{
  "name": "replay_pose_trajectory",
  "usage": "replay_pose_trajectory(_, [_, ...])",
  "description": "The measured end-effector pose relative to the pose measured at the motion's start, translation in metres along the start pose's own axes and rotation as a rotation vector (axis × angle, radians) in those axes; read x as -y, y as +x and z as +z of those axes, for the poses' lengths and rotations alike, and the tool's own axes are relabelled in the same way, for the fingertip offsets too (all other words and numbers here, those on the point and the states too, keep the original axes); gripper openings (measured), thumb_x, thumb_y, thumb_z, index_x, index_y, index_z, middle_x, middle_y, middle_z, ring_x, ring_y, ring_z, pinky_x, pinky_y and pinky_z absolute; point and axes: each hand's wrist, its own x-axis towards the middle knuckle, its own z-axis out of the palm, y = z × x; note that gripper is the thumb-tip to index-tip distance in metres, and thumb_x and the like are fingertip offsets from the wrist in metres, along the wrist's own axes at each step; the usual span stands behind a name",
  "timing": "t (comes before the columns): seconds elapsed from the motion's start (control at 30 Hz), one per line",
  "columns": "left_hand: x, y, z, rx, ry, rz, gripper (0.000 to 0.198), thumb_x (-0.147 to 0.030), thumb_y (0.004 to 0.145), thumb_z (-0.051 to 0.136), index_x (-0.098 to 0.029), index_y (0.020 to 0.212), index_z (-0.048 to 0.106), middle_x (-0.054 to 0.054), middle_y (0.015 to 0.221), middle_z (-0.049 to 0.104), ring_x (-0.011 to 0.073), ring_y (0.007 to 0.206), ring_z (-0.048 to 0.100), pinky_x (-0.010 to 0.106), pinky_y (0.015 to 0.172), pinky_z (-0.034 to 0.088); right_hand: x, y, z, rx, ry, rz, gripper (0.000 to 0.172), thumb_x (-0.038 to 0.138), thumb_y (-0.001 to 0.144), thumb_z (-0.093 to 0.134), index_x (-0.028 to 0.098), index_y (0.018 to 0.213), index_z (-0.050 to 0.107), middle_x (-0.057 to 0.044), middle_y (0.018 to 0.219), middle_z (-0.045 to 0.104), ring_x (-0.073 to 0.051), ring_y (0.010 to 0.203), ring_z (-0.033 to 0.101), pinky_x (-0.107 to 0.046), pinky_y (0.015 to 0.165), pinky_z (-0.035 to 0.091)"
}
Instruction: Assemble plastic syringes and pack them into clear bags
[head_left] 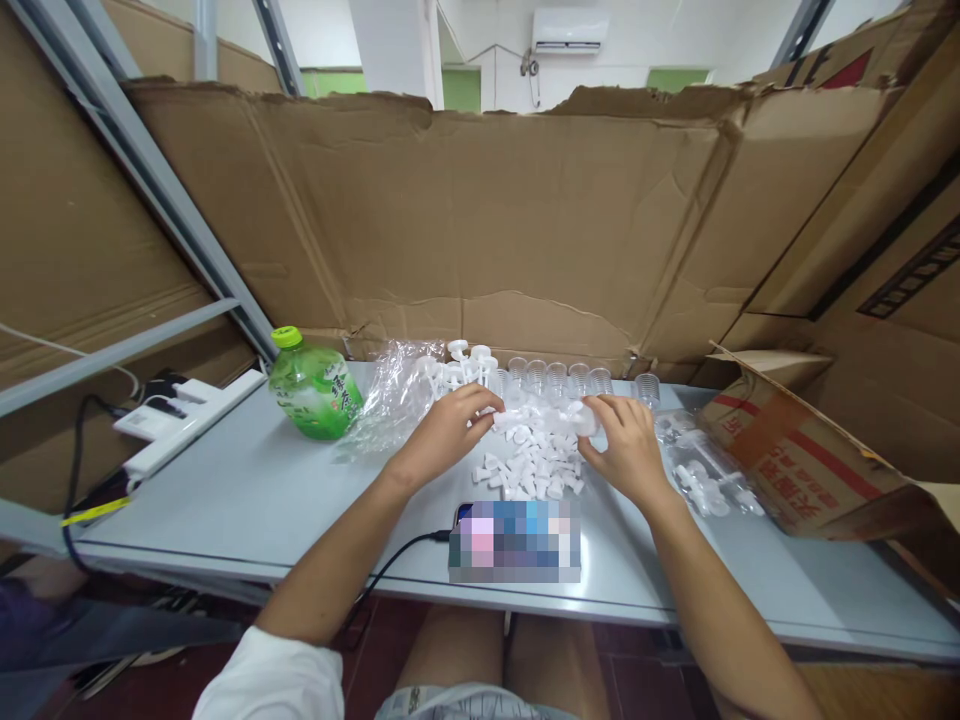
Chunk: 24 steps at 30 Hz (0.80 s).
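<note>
My left hand (456,428) is closed, thumb and fingers pinching the end of a whitish plastic piece (501,420) that is too blurred to name. Opposite it, my right hand (624,440) curls its fingers and thumb around a clear plastic piece (579,416), partly covered by the fingers. Translucent plastic (541,414) lies between the two hands; I cannot tell whether it joins both pieces. Just below is a pile of small white plastic parts (529,465). Behind the hands stand a row of clear ribbed cups (556,376) and several white stemmed parts with round heads (459,362).
A green-capped bottle (315,390) and a crumpled clear bag (394,385) are on the left, near a power strip (191,425). A cabled phone (516,542) lies in front. To the right are bagged white parts (709,485) and an open carton (802,450). Cardboard (487,200) walls the back.
</note>
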Motion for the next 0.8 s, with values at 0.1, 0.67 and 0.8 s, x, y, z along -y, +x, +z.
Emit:
replay_pose_trajectory(0.1, [0.006,0.006,0.004,-0.022,0.023,-0.038,0.019,-0.015,0.083,0.046,-0.02,0.09,0.062,0.003,0.094,0.061,0.0162,0.086,0.057,0.029,0.076,0.047,0.001,0.0,0.001,0.02,0.02,-0.008,0.041,0.018,0.072,0.057,0.017,0.113,0.053,-0.011,0.102,0.059,-0.028,0.097,0.05,-0.042,0.086,0.039])
replay_pose_trajectory(0.67, [0.008,0.025,0.007,-0.024,-0.336,-0.191,0.015,-0.025,0.071,0.065,-0.016,0.082,0.062,0.003,0.086,0.065,0.014,0.077,0.061,0.028,0.072,0.051,0.003,0.0,-0.001,0.167,0.174,0.004,0.042,0.025,0.074,0.057,0.02,0.115,0.05,-0.009,0.102,0.058,-0.027,0.094,0.051,-0.04,0.08,0.04])
replay_pose_trajectory(0.8, [0.004,0.025,0.002,-0.026,-0.388,-0.17,0.015,-0.025,0.072,0.065,-0.015,0.083,0.062,0.003,0.083,0.065,0.0131,0.075,0.061,0.027,0.071,0.051,0.003,0.0,-0.001,0.169,0.184,0.006,0.042,0.025,0.074,0.057,0.019,0.115,0.049,-0.01,0.101,0.058,-0.028,0.094,0.051,-0.04,0.08,0.04])
